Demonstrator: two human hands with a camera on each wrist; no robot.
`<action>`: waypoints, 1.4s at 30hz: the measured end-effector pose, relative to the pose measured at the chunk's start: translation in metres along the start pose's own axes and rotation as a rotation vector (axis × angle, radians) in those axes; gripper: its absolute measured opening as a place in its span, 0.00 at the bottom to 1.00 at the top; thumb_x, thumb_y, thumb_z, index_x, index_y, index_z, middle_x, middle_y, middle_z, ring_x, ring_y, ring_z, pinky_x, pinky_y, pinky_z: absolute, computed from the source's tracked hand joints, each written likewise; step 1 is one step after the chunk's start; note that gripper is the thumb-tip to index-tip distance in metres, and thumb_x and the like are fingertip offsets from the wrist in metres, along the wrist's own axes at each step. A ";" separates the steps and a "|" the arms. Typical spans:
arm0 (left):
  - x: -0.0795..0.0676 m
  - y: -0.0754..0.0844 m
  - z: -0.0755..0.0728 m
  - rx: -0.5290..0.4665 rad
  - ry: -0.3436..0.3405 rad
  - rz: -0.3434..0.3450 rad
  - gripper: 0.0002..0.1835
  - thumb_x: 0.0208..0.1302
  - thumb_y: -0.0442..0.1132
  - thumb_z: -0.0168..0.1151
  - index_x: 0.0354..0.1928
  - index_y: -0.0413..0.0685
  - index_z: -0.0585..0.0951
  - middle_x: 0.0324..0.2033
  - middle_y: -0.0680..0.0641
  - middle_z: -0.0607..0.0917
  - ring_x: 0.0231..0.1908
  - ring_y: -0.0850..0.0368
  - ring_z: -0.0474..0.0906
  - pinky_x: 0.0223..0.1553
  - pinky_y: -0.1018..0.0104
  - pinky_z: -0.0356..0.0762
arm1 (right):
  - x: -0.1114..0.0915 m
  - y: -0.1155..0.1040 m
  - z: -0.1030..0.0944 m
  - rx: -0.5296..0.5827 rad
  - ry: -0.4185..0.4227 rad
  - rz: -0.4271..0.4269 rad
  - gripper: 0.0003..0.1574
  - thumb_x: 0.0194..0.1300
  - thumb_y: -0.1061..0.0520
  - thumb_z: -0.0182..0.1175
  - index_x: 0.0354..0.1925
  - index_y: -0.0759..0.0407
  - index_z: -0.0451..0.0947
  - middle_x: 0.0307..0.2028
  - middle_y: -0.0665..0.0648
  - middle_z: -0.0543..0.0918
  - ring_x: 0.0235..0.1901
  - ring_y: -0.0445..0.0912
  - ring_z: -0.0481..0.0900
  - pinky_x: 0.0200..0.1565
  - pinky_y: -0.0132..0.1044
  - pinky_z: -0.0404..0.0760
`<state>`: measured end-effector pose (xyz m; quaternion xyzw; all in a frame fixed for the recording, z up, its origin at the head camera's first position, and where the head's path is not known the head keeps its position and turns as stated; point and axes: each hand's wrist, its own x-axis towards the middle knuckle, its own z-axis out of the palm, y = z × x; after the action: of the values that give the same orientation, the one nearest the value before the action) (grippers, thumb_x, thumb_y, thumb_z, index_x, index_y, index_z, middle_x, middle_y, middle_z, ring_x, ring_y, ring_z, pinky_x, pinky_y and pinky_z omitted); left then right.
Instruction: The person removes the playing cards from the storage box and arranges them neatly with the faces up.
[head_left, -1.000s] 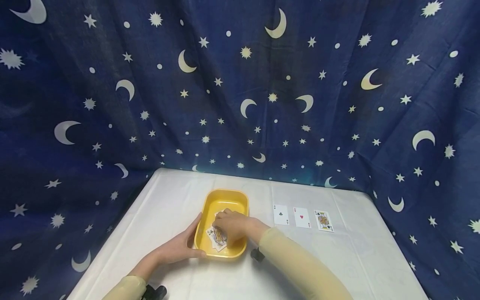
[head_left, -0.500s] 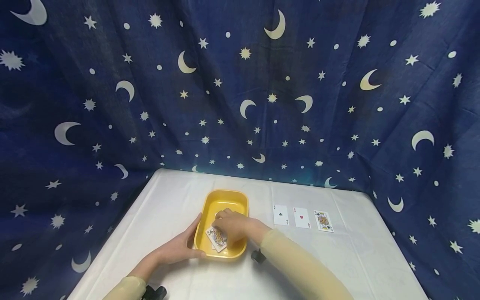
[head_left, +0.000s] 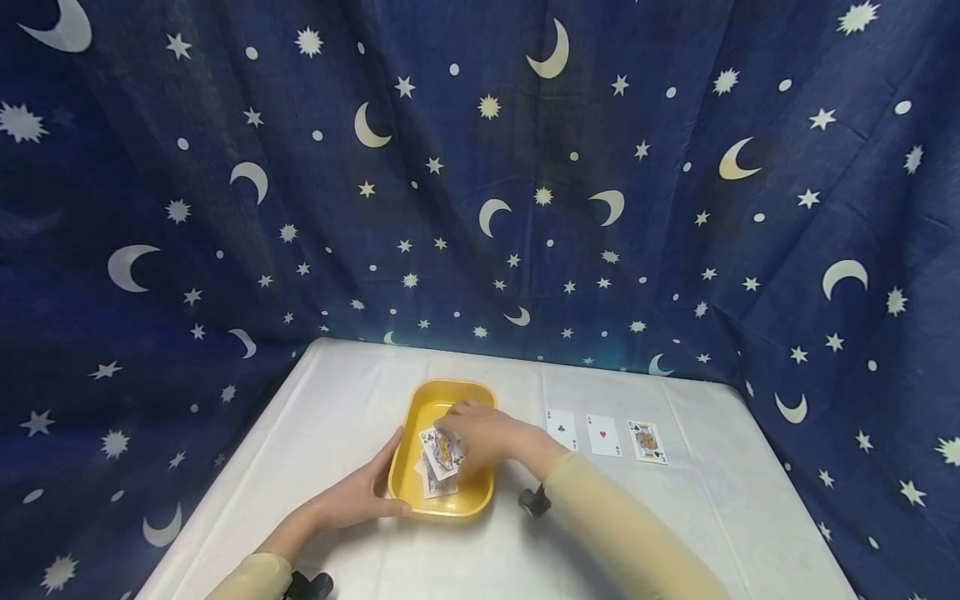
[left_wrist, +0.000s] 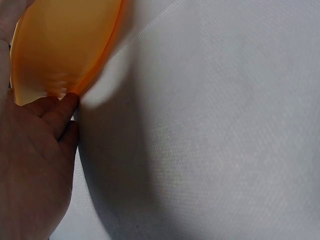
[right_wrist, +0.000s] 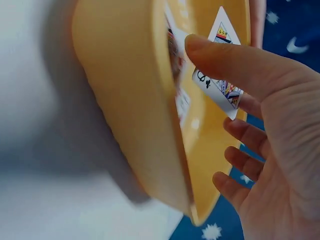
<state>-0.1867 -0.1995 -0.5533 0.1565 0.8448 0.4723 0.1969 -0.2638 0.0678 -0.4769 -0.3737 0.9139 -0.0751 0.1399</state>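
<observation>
A queen of clubs card (head_left: 441, 452) is in the lower middle of the head view, inside a yellow tray (head_left: 474, 500), tilted in the fingers of the person's right grip (head_left: 486, 433). That grip is narrow: in the right wrist view the thumb crosses the card's printed face with a finger behind it, while the remaining fingers are spread and loosely bent. Near the thumb, the card's corner reads "Q" above a black club.

Beneath the held card lies at least one other face card (head_left: 438, 485), partly covered, its corner marks too small to read; whether the two touch, I cannot tell. The left grip (head_left: 360, 497) holds the tray's left side, thumb and fingers parted fairly wide around the near left corner.

To the right of the tray, three face-up cards lie in a row, apart from each other: an ace of clubs (head_left: 561, 429), an ace of hearts (head_left: 603, 436) and a face card with spade marks (head_left: 648, 442), its letter too small to read.

All rests on a white-covered tabletop (head_left: 360, 392). Pale yellow sleeves (head_left: 622, 533) enter from the bottom. A dark blue curtain (head_left: 450, 200) with pale moons and stars fills the upper frame.
</observation>
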 end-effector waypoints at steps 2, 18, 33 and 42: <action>0.000 0.001 0.000 0.001 0.002 -0.010 0.67 0.56 0.55 0.78 0.83 0.64 0.36 0.81 0.52 0.39 0.79 0.48 0.37 0.76 0.43 0.44 | -0.004 0.004 -0.007 0.013 0.021 0.019 0.57 0.45 0.39 0.82 0.72 0.39 0.71 0.65 0.45 0.74 0.63 0.43 0.66 0.67 0.43 0.71; 0.003 0.001 0.003 0.007 0.036 -0.043 0.69 0.52 0.58 0.80 0.83 0.64 0.37 0.82 0.52 0.41 0.80 0.48 0.38 0.76 0.41 0.44 | -0.074 0.077 -0.051 0.077 0.230 0.145 0.56 0.46 0.42 0.82 0.71 0.48 0.72 0.66 0.52 0.73 0.69 0.50 0.63 0.70 0.49 0.68; 0.000 0.002 0.006 -0.008 0.025 -0.046 0.69 0.54 0.57 0.79 0.83 0.64 0.36 0.82 0.50 0.41 0.80 0.47 0.39 0.76 0.42 0.46 | -0.134 0.151 -0.024 0.125 0.232 0.303 0.57 0.46 0.48 0.82 0.73 0.51 0.70 0.69 0.61 0.69 0.68 0.59 0.63 0.67 0.62 0.69; 0.000 0.002 0.005 -0.005 0.020 -0.034 0.69 0.54 0.55 0.79 0.83 0.64 0.35 0.82 0.50 0.41 0.80 0.48 0.38 0.76 0.43 0.44 | -0.166 0.179 -0.017 0.146 0.246 0.380 0.57 0.45 0.50 0.84 0.71 0.56 0.71 0.67 0.65 0.69 0.66 0.63 0.63 0.65 0.67 0.68</action>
<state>-0.1842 -0.1949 -0.5540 0.1367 0.8481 0.4725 0.1967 -0.2743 0.3127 -0.4706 -0.1718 0.9701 -0.1580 0.0660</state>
